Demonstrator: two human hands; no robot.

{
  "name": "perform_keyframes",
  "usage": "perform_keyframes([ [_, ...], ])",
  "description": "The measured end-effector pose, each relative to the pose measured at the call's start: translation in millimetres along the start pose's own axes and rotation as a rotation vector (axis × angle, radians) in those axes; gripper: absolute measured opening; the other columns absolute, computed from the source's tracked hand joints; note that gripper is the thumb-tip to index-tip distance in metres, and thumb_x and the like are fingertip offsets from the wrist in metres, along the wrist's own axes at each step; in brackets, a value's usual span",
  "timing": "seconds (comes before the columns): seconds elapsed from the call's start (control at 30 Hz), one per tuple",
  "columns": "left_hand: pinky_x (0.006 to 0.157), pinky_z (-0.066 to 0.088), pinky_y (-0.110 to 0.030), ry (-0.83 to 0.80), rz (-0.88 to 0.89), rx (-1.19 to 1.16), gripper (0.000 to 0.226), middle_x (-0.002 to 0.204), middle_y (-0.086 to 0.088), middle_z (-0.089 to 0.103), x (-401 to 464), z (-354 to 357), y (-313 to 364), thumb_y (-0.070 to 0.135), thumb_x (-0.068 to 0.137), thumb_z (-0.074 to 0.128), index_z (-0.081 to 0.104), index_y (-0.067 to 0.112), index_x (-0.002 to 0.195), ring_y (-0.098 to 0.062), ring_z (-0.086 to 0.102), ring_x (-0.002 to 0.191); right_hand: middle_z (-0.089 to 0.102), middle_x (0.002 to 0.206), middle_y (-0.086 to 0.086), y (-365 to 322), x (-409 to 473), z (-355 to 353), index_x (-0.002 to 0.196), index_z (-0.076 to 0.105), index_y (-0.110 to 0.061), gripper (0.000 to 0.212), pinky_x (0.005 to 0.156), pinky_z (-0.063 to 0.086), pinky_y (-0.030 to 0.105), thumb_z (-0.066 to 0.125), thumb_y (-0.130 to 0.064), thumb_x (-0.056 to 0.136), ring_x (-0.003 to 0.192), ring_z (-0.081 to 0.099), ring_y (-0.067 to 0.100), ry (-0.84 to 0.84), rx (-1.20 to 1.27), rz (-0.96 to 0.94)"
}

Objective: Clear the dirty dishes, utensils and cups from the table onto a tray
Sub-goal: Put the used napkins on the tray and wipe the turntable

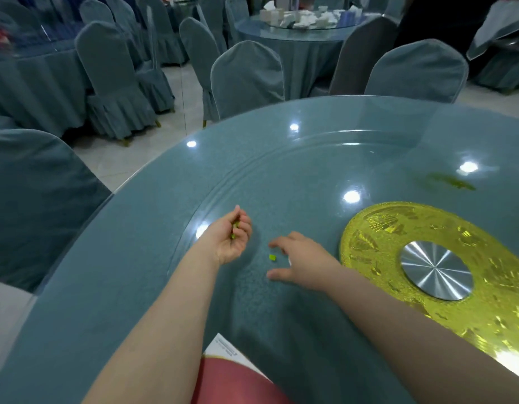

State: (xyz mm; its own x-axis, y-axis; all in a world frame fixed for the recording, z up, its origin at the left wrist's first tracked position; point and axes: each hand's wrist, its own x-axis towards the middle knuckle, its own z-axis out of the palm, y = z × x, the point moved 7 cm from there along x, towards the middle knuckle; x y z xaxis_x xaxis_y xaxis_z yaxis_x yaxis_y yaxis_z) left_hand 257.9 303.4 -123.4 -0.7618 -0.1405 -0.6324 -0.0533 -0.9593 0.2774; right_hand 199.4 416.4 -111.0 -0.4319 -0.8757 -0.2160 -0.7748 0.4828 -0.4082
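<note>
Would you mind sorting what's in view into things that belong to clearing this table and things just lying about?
Job:
left hand holding green scraps
right hand
green scrap on the table

Lying about:
gold turntable base
covered chairs
paper

Banquet hall or restaurant: round glass tabletop [135, 287] with gold-centred turntable [310, 158], rows of cloth-covered chairs [246, 74], more draped round tables [293, 45] behind, tiled floor [182, 91].

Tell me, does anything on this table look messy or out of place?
Yes. A small green scrap lies loose on the glass by the right hand; the left hand holds similar bits, and a greenish smear marks the turntable.
</note>
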Motion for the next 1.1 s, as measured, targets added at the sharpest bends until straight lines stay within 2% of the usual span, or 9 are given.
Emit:
perform_keyframes([
  [0.27,0.027,0.031,-0.01,0.127,0.075,0.135,0.039,0.044,-0.003,0.047,0.3,-9.0,-8.8,0.027,0.101,0.038,0.045,0.011,0.066,-0.008,0.044,0.03,0.052,0.111,0.006,-24.3,2.7,14.2,0.103,0.062,-0.016,0.016,0.083,0.039,0.029,0.06,-0.021,0.089,0.103,0.055,0.025,-0.006,-0.056,-0.078],
  [0.43,0.04,0.049,-0.017,0.218,0.189,0.101,0.037,0.049,-0.009,0.059,0.6,-19.8,-3.1,0.015,0.098,0.034,0.056,0.003,0.071,-0.016,0.055,0.059,0.062,0.108,0.005,-17.3,1.8,9.3,0.099,0.062,-0.016,0.012,0.086,0.039,0.028,0.062,-0.021,0.087,0.104,0.055,0.023,0.063,-0.002,-0.016],
  [0.5,0.036,0.042,-0.014,0.264,0.214,0.143,0.035,0.047,-0.003,0.052,-1.5,-25.3,0.1,0.016,0.098,0.036,0.055,0.006,0.071,-0.012,0.05,0.049,0.064,0.109,0.005,-12.8,0.7,7.4,0.101,0.061,-0.018,0.014,0.085,0.042,0.029,0.06,-0.021,0.088,0.105,0.056,0.025,0.094,0.027,0.04],
  [0.57,0.03,0.024,-0.013,0.351,0.279,0.467,0.029,0.044,0.004,0.037,-4.4,-31.9,8.6,0.023,0.097,0.046,0.052,0.012,0.071,-0.006,0.032,0.032,0.067,0.108,0.004,-6.7,-0.9,1.7,0.101,0.062,-0.019,0.014,0.085,0.044,0.031,0.055,-0.021,0.089,0.106,0.057,0.028,0.157,0.027,0.082],
  [0.67,0.038,0.014,-0.017,0.446,0.414,1.325,0.037,0.047,0.005,0.029,-9.1,-18.3,17.9,0.04,0.083,0.068,0.046,0.019,0.062,-0.01,0.022,0.035,0.068,0.107,0.004,8.8,-5.4,-10.5,0.101,0.064,-0.019,0.016,0.086,0.042,0.031,0.056,-0.02,0.088,0.107,0.058,0.028,0.247,0.056,0.149],
  [0.73,0.039,0.024,-0.025,0.431,0.453,1.764,0.043,0.045,-0.001,0.035,-6.4,0.7,6.7,0.046,0.077,0.072,0.046,0.018,0.056,-0.017,0.034,0.038,0.068,0.108,0.003,21.1,-9.2,-15.6,0.102,0.064,-0.019,0.017,0.085,0.041,0.029,0.059,-0.022,0.086,0.107,0.058,0.027,0.274,0.081,0.192],
  [0.8,0.054,0.043,-0.035,0.435,0.413,2.095,0.048,0.064,-0.017,0.058,-0.5,11.3,-9.3,0.052,0.076,0.07,0.063,0.005,0.071,-0.029,0.059,0.064,0.068,0.107,0.002,30.9,-13.8,-16.8,0.102,0.064,-0.02,0.017,0.083,0.042,0.029,0.062,-0.023,0.085,0.106,0.058,0.026,0.282,0.097,0.227],
  [0.9,0.07,0.043,-0.032,0.448,0.333,2.318,0.059,0.102,-0.018,0.067,8.2,7.0,-19.0,0.057,0.084,0.06,0.063,-0.001,0.097,-0.032,0.062,0.098,0.068,0.104,0.001,40.5,-20.9,-16.9,0.099,0.065,-0.02,0.015,0.079,0.041,0.027,0.065,-0.025,0.085,0.102,0.06,0.024,0.301,0.114,0.24],
  [1.1,0.087,0.043,-0.034,0.387,0.225,2.5,0.047,0.121,-0.015,0.061,14.3,9.8,-29.7,0.047,0.096,0.041,0.062,0.008,0.113,-0.033,0.056,0.111,0.068,0.098,0.002,54.2,-41.8,-20.3,0.097,0.065,-0.016,0.013,0.077,0.039,0.027,0.065,-0.021,0.085,0.097,0.059,0.023,0.336,0.143,0.229],
])
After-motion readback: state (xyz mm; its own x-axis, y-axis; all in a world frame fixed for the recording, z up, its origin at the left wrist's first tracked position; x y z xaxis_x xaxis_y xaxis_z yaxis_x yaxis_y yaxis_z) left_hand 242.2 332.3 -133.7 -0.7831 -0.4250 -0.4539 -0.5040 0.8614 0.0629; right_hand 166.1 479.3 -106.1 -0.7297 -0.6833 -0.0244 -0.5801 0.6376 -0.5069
